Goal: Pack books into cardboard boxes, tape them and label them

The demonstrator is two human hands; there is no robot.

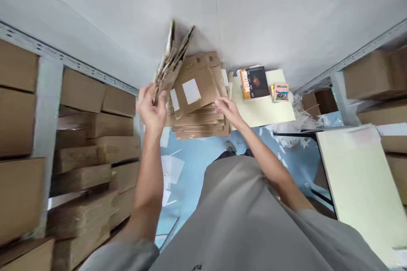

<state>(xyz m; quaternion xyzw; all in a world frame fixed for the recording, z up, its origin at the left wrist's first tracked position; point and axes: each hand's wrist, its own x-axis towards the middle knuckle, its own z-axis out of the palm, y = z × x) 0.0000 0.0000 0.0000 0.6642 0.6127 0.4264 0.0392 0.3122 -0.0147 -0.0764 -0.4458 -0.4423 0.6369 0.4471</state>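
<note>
My left hand [151, 108] is closed around a bundle of folded, ragged-edged cardboard pieces [173, 59], held upright over the left side of a pile. That pile [200, 129] is made of flattened cardboard boxes, and its top box [203, 78] carries white labels. My right hand [228, 109] is at the near right corner of the top box, thumb and fingertips closed on its edge. To the right of the pile, books with a dark cover [257, 82] and a small pink-covered booklet [281, 92] lie on a pale yellow table [263, 112].
Shelves of cardboard boxes stand on the left [81, 93] and right [365, 74]. White shredded packing [297, 114] spills beside the table. Paper scraps [171, 167] lie on the blue floor [187, 186]. A second pale table [356, 178] is at my right.
</note>
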